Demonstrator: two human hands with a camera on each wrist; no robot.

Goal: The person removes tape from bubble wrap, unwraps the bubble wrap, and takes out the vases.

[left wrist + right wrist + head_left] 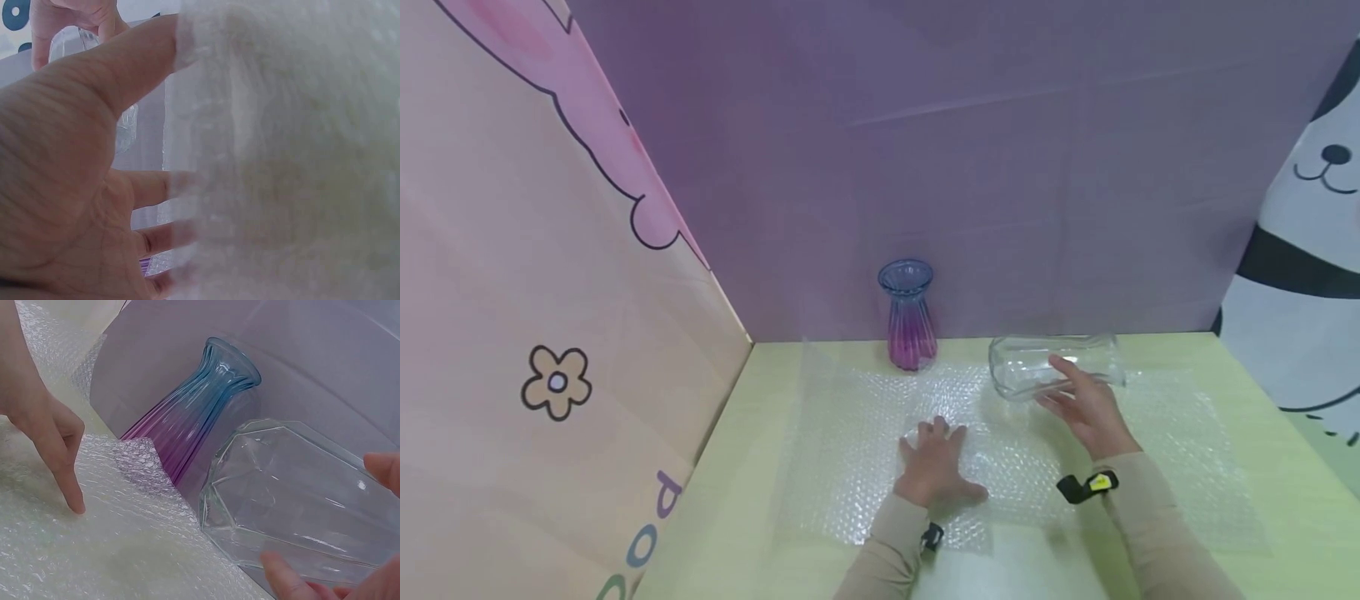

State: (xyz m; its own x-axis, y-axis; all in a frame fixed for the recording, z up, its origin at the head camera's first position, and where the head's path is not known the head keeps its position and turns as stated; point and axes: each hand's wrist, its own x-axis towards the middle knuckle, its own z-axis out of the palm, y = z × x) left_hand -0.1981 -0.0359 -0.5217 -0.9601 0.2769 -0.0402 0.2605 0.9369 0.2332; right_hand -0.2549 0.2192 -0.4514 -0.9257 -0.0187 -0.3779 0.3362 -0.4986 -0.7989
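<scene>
A clear glass vase (1022, 358) lies on its side, raised over the far right part of a bubble wrap sheet (850, 442). My right hand (1093, 417) grips it near its right end, thumb on one side and fingers on the other. In the right wrist view its thick faceted base (219, 506) points toward the upright vase. My left hand (934, 467) rests on the wrap at the near middle, fingers spread and touching the sheet. Close to the left wrist camera, blurred wrap (300, 150) veils those fingertips.
A ribbed vase (912, 321), blue above and purple-pink below, stands upright at the back by the purple backdrop (970, 167). A corner of the wrap reaches up against its base. The pale yellow-green table (715, 500) meets a cartoon-printed cloth (610, 400) on the left.
</scene>
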